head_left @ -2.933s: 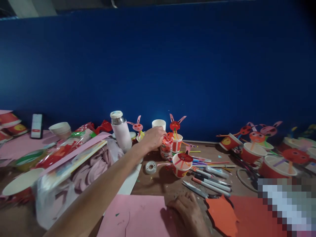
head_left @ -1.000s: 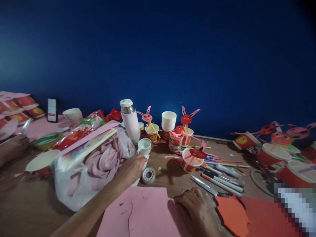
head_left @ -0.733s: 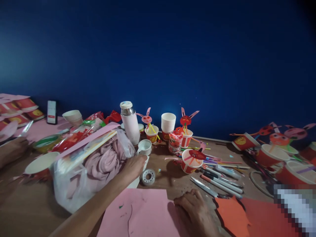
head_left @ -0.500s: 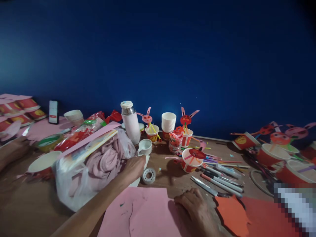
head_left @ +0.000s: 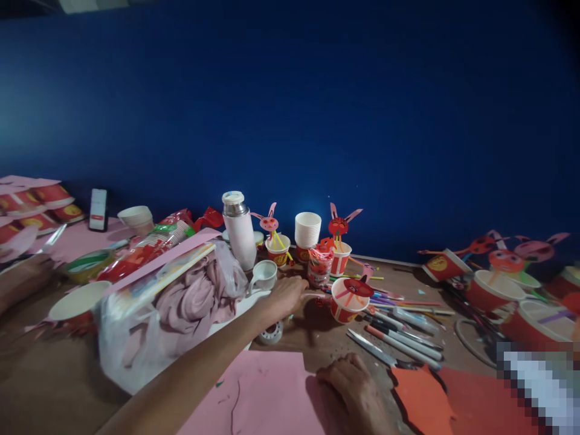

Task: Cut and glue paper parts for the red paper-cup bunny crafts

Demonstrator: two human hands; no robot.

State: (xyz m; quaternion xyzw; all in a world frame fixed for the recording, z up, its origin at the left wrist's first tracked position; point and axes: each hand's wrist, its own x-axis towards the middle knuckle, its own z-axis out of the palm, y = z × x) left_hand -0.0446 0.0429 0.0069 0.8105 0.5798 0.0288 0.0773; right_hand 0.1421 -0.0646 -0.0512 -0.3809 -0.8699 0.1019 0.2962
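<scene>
While the left hand [head_left: 284, 298] is stretched out over the table, its fingers are bunched together, and I cannot tell whether they grip anything. Its fingertips are near a paper cup [head_left: 347, 311] with a red paper face [head_left: 359, 287] on top. A pink strip [head_left: 313, 295] points from that cup's side toward the fingers; whether they touch is unclear. Just behind the fingertips stands a jar [head_left: 319, 277] of red scraps, and a white mug [head_left: 266, 277] sits behind the wrist. A roll of tape [head_left: 272, 334], partly hidden by the arm, lies in front.

The right hand [head_left: 351, 386] rests by the right edge of a pink sheet [head_left: 263, 386], fingers bent; whether it holds anything is hidden. Beyond it lie a metal blade [head_left: 370, 347] and several pens [head_left: 405, 343], with orange paper [head_left: 421, 396] to its right.
</scene>
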